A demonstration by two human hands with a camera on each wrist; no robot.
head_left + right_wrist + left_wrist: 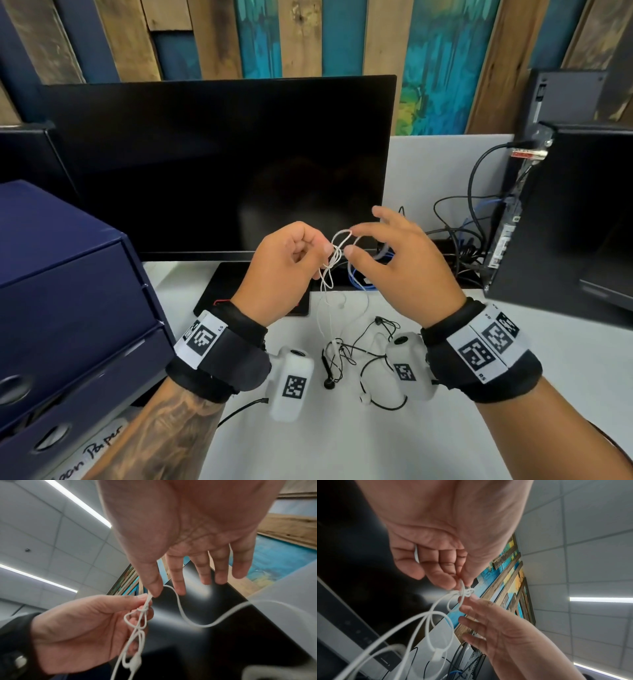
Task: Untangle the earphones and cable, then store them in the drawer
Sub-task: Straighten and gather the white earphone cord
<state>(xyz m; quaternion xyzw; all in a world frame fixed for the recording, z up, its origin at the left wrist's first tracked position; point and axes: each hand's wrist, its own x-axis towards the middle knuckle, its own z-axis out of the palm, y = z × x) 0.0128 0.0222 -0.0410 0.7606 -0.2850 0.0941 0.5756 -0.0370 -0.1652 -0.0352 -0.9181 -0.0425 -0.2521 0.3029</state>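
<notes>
Both hands are lifted in front of the dark monitor [219, 164], in the middle of the head view, with a knot of white earphones [335, 255] strung between them. The left hand [284, 270] sits just left of the knot, its fingers curled in and its thumb and forefinger pinching the white cord right at the tangle; the left wrist view shows the pinch closing on a small cluster of loops. The right hand [400, 260] is just right of it, fingers spread and fairly straight, thumb tip and forefinger close to a loop that arches out of the knot. Whether they actually nip that loop I cannot tell; in the right wrist view the cord passes right by the thumb tip.

From the knot the white cord drops almost straight down, so its long axis runs vertically, with the loose ends trailing to the white table [342, 445] below. The left hand anchors the tangle, and the right hand looks the freer one for drawing a loop away to the right.

Lower in the frame, between the two wrists, a black cable [356, 353] lies in a loose snarl on the table, touched by neither hand. The navy drawer unit [68, 291] stands at the left edge, its drawers closed, so storing seems some way off.
</notes>
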